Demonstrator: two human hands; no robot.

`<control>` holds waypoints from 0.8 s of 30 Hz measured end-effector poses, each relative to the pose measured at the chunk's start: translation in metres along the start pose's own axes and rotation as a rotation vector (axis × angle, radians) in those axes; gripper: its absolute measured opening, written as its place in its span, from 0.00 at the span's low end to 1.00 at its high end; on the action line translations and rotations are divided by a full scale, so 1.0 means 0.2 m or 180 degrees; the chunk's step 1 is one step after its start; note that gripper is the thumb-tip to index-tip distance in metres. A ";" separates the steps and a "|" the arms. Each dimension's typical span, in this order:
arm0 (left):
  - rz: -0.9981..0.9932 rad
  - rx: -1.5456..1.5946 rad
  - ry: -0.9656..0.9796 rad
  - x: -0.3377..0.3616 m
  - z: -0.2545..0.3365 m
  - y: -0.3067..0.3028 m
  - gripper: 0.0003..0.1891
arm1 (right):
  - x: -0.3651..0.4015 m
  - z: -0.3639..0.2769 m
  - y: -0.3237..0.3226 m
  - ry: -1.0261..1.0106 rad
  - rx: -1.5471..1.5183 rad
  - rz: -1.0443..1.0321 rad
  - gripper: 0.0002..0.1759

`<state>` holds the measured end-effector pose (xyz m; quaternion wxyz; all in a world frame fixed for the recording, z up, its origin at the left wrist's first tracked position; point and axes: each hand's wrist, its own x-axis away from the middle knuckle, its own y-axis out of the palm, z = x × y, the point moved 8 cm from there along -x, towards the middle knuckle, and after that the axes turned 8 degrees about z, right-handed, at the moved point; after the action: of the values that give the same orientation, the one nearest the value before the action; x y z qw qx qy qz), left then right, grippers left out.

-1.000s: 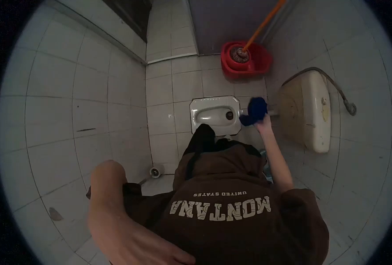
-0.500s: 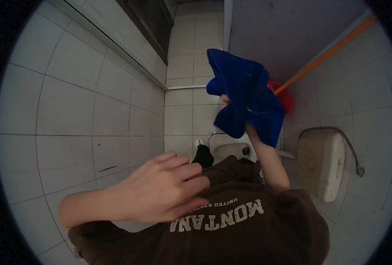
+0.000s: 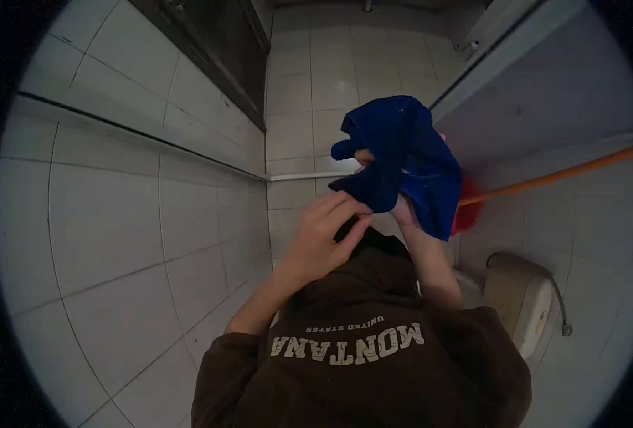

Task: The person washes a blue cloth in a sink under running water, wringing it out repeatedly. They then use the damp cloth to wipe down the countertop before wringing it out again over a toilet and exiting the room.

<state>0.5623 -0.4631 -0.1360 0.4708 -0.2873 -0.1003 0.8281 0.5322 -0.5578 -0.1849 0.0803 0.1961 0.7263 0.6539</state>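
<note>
A crumpled blue cloth (image 3: 423, 153) hangs in folds in front of me, over the tiled floor. From below, my right hand (image 3: 402, 212) holds it up. The cloth hides most of that hand, and a bit of finger shows at the cloth's left side. At the lower left edge of the cloth is my left hand (image 3: 331, 228), its fingers and thumb closed on the hem.
An orange pole (image 3: 559, 175) slants in from the right, its end by a red plastic object (image 3: 467, 210) behind the cloth. A worn cistern (image 3: 527, 299) with a hose is low on the right. Tiled wall (image 3: 110, 214) stands left, a dark door (image 3: 217, 50) beyond.
My left hand has moved up and right from in front of my shirt to the cloth's edge. The view has tilted up, showing more floor ahead. My right hand still holds the cloth.
</note>
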 end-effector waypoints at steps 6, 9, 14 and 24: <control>0.0774 0.0457 -0.0695 -0.55 -0.41 -0.26 0.03 | -0.64 -0.27 0.14 -0.0184 0.0155 0.0277 0.39; 0.1070 0.0855 -0.0899 -0.74 -0.53 -0.32 0.06 | -0.82 -0.35 0.22 -0.0190 0.0185 0.0575 0.39; 0.1323 0.1006 -0.0650 -1.18 -0.68 -0.44 0.14 | -1.09 -0.43 0.25 -0.0250 0.0178 0.0191 0.37; -0.0731 0.2361 -0.1759 -2.07 -1.40 -0.08 0.25 | -1.69 -0.79 0.04 -0.1696 -0.0602 0.1072 0.33</control>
<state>0.8956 -0.8310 -0.1993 0.5857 0.1440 0.0496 0.7960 0.7822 -0.8334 -0.2032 0.1761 0.4694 0.5731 0.6483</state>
